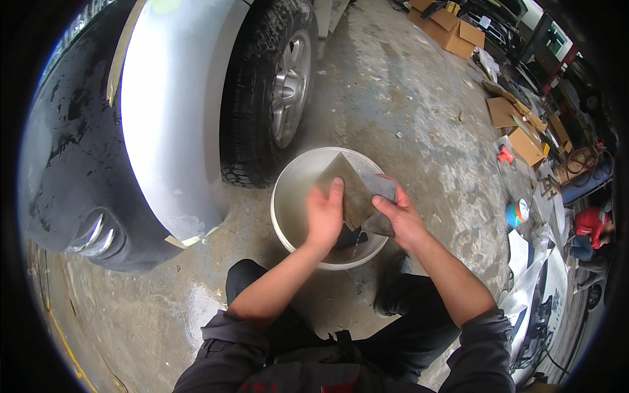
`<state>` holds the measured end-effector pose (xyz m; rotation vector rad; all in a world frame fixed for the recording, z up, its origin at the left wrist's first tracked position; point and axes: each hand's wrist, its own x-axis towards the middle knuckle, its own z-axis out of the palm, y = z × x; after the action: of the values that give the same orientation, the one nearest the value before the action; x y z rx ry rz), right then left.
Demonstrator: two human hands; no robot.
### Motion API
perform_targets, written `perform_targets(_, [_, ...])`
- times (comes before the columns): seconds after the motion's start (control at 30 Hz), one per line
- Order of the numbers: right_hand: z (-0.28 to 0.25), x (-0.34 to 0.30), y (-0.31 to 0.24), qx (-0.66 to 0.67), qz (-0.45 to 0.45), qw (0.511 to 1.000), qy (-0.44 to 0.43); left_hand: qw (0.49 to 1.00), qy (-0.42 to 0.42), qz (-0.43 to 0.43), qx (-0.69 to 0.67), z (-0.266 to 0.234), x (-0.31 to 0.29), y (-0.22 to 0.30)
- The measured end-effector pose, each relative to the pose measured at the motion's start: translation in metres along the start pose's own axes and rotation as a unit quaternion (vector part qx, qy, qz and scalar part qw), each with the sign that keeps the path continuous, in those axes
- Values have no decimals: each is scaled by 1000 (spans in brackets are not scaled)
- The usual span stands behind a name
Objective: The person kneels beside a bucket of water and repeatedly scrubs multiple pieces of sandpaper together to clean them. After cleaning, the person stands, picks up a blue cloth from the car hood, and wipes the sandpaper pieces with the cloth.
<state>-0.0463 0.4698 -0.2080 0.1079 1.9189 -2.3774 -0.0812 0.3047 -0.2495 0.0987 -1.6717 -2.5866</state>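
Note:
A white bucket [280, 237] stands on the floor between my legs, with cloudy liquid inside. Above its opening, my left hand [323, 215] is closed on a brownish-grey sandpaper sheet [354, 196], thumb lying on the face; its fingers are partly blurred. My right hand [407, 221] grips a grey sandpaper piece [382, 188], thumb on top, at the brown sheet's right edge. Whether the two pieces are joined under my hands is hidden. Below them a dark flat piece [349, 237] shows inside the bucket, and drips fall past it.
Left of the bucket are a silver-white car fender [171, 131], edged with masking tape [124, 49], a dark wet bumper [78, 177] and a wheel [288, 88]. Cardboard boxes [452, 29], a small blue can [517, 213] and a crouching person in red [591, 226] are to the right.

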Motion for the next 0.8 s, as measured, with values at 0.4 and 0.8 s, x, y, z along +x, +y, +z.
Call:
perform_targets(0.4, [-15,4,-12,-31,24,994,-100,1000,-17,23,2,7,-9,13])
perform_targets(0.8, [-5,12,-15,-97,77,986,-115,995,-57,15,80,-10,0,19])
